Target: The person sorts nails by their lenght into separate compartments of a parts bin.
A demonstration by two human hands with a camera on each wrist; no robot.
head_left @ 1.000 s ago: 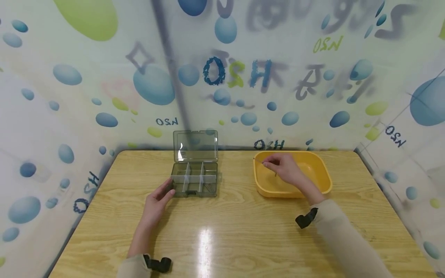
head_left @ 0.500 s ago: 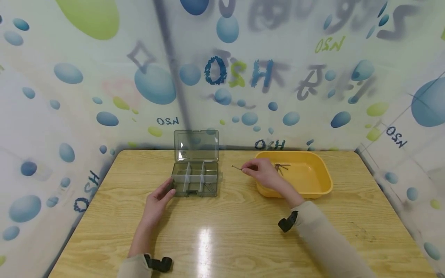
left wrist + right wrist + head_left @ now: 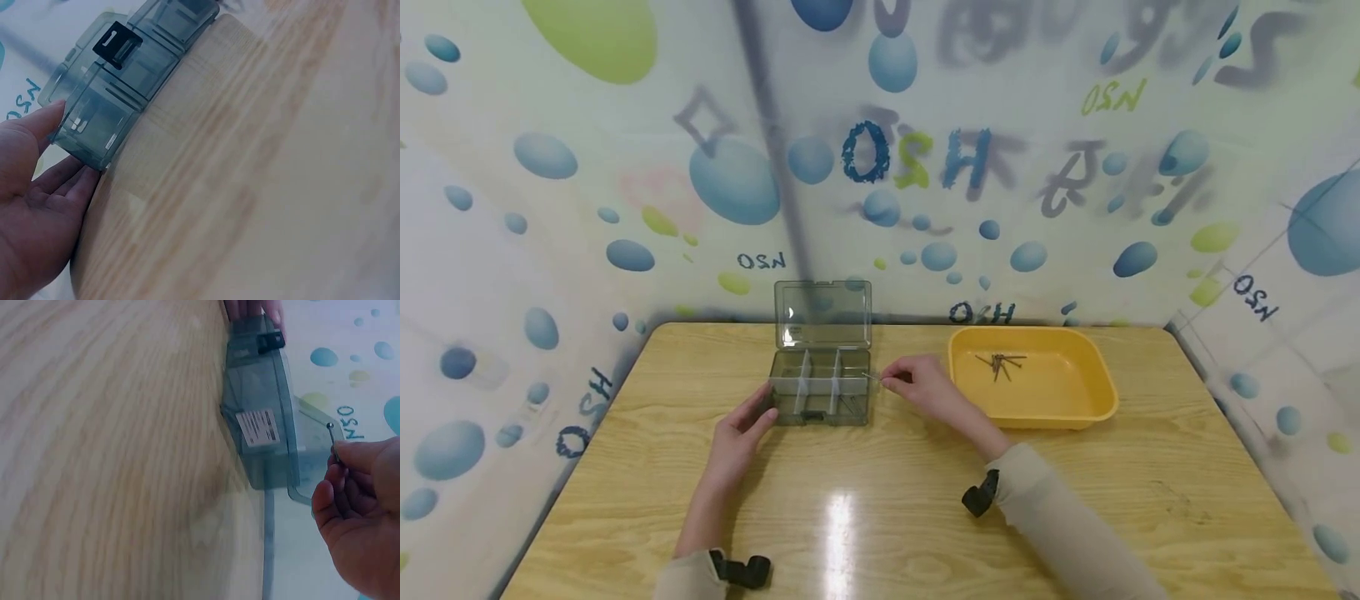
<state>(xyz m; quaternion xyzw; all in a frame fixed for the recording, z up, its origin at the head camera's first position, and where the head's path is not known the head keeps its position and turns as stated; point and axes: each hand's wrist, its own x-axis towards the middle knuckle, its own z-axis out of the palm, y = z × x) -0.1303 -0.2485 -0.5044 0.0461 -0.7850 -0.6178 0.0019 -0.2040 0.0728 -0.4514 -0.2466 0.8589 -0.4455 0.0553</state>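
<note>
One slim round-headed metal pin (image 3: 333, 438): hanging at right edge of grey translucent plastic compartment box (image 3: 818, 386), head pointing away from grip. Right hand (image 3: 928, 387) pinching shank's far end between thumb and finger; left hand (image 3: 735, 437) resting against box's left end, thumb and fingers parted. Pin probably handling light, stiff, slippery, hardly fragile; shank's headless end suiting fingertip hold.

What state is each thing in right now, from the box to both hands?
Divided box, upright and open.
Lid, raised behind the box.
Black latch, unfastened.
Fasteners in the box, lying in the front-right compartment; count unclear.
Held fastener, pinched, at the box's right edge.
Yellow tray, upright.
Loose fasteners, clustered toward the tray's left side.
Left hand, touching the box's left end.
Right hand, pinching the held fastener.
</note>
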